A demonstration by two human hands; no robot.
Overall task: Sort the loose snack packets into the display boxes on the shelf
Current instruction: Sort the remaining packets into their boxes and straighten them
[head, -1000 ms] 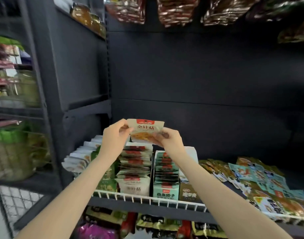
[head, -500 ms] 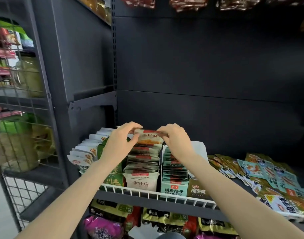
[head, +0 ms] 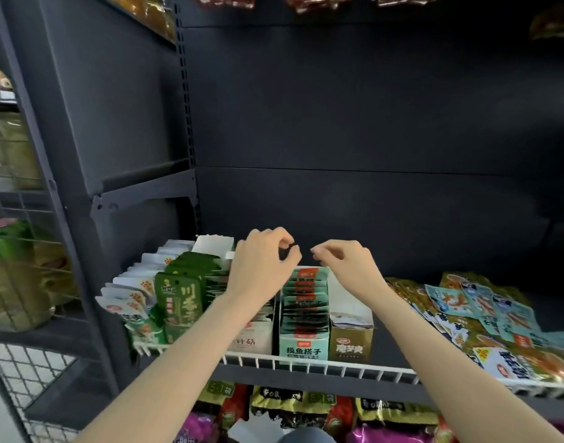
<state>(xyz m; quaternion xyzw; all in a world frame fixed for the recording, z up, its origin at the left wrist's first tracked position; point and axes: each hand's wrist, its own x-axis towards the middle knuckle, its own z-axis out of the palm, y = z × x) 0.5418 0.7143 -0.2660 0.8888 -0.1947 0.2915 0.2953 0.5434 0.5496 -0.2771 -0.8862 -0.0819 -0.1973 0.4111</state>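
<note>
Both hands hang above the display boxes at the centre of the frame, and neither holds a packet. The left hand (head: 264,263) has its fingers loosely curled with thumb and fingertips drawn close together on nothing; the right hand (head: 346,262) is the same, its fingertips nearly meeting the left's but apart from them.

Under the left hand stands the white display box (head: 253,338), mostly hidden by the wrist and forearm. Just right of it is the teal display box (head: 303,345), packed with upright teal-and-red packets (head: 304,302), and touching that on the right, a gold display box (head: 351,342) with only a little inside. Left of the white box stand green packets (head: 178,302) and a row of white packets (head: 136,292).

The loose snack packets (head: 485,318) lie in an overlapping heap on the shelf at the right of the frame — blue, gold and white ones. A white wire rail (head: 338,367) runs along the shelf's front edge.
</note>
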